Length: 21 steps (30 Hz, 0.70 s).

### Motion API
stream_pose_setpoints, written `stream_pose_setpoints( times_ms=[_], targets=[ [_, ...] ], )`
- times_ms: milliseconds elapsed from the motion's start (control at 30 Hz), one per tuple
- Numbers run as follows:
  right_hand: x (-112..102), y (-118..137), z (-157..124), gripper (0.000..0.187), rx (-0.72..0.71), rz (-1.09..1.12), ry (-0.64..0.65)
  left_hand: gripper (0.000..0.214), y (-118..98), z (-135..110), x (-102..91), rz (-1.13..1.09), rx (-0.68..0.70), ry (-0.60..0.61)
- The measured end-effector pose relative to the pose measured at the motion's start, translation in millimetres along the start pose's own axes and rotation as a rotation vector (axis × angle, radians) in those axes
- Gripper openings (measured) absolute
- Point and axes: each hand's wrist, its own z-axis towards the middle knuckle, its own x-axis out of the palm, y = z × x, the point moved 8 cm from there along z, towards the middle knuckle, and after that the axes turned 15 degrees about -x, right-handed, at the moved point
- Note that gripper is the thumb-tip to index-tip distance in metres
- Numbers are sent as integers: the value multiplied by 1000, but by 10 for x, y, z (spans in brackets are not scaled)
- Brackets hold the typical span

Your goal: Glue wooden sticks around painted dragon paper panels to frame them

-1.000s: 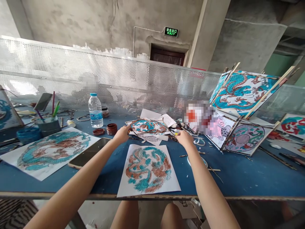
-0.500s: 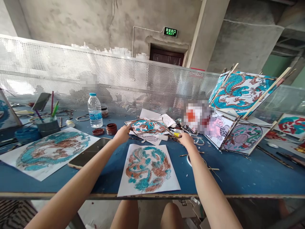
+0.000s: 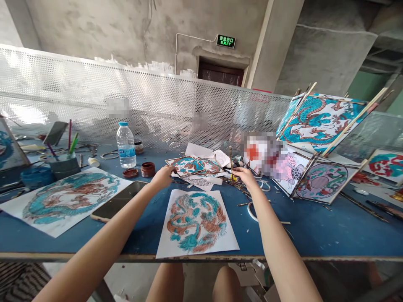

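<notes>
My right hand is closed in a pinch round a thin brown stick, which stands nearly upright. Beneath it lie more brown sticks and a partly hidden yellow tube. At the near left corner of a stick-edged dragon painting, my left hand has its fingers pressed together; what they grip there is too small to make out. Just in front of that painting is a sheet with a black line drawing. Between my forearms lies a round teal and brown painting on white paper.
On the left are another painted sheet, a dark phone, a water bottle, an open brown paint jar and a brush cup. Stick-framed painted panels stand at right. A tape roll lies near my right forearm.
My right hand has raised a brown stick from the pile and turned it upright, shifting slightly left and up. My left hand stays at the painting's corner.
</notes>
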Motion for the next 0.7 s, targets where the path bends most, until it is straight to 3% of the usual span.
stream_pose_setpoints(
  times_ms=[267,333,433,500,567,700],
  targets=[
    [168,45,-63,17,73,139,112,34,-37,-11,-18,-86,27,4],
    [294,95,-113,17,75,164,222,33,-48,-14,-17,-134,32,20],
    [604,240,-252,23,30,222,522,32,-41,-10,-11,-189,13,42],
    [715,315,-295,27,-28,214,606,32,-45,-10,-10,-198,17,48],
    [668,326,-231,25,-93,126,507,31,-59,-16,-11,-190,34,48],
    [333,258,-100,16,-202,-318,211,34,-79,-34,-11,-143,48,38]
  ],
)
